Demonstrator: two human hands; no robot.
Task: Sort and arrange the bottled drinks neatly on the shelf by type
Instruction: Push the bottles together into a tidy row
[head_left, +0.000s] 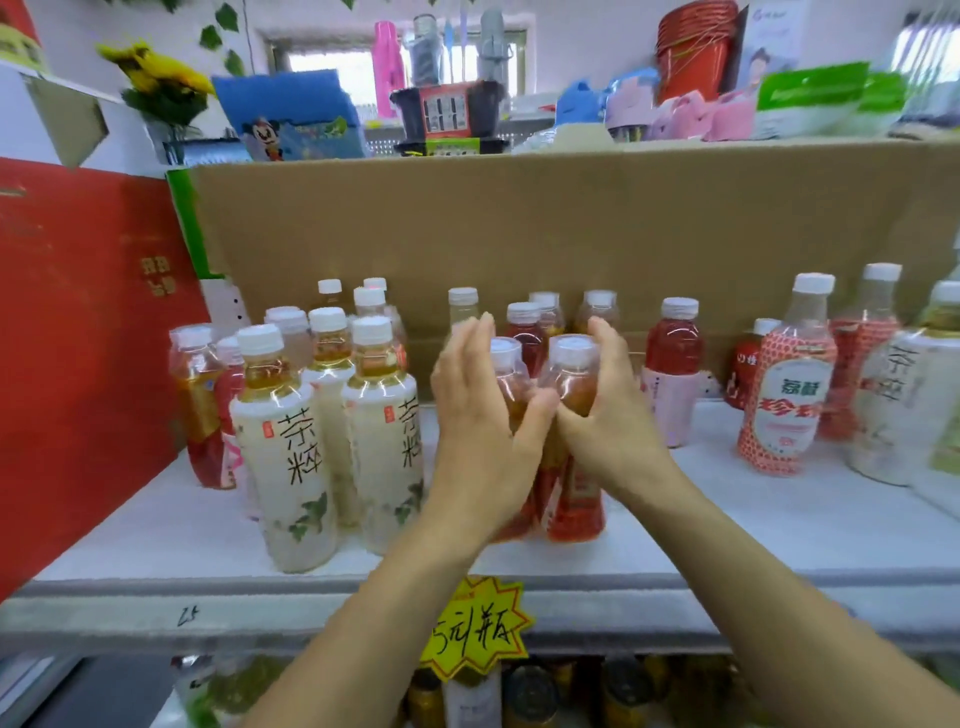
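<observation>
Two clear bottles with red labels and white caps stand side by side at mid-shelf, the left one and the right one. My left hand holds the left bottle from its left side, fingers pointing up and thumb across the front. My right hand wraps around the right bottle. The thumbs meet between the bottles. To the left stands a group of white-label tea bottles holding yellow drink. More red-drink bottles stand behind my hands.
On the white shelf, to the right, stand a pink-label red drink and a red-and-white patterned bottle. A cardboard box forms the back wall and a red panel the left side. A yellow price tag hangs on the shelf's front edge.
</observation>
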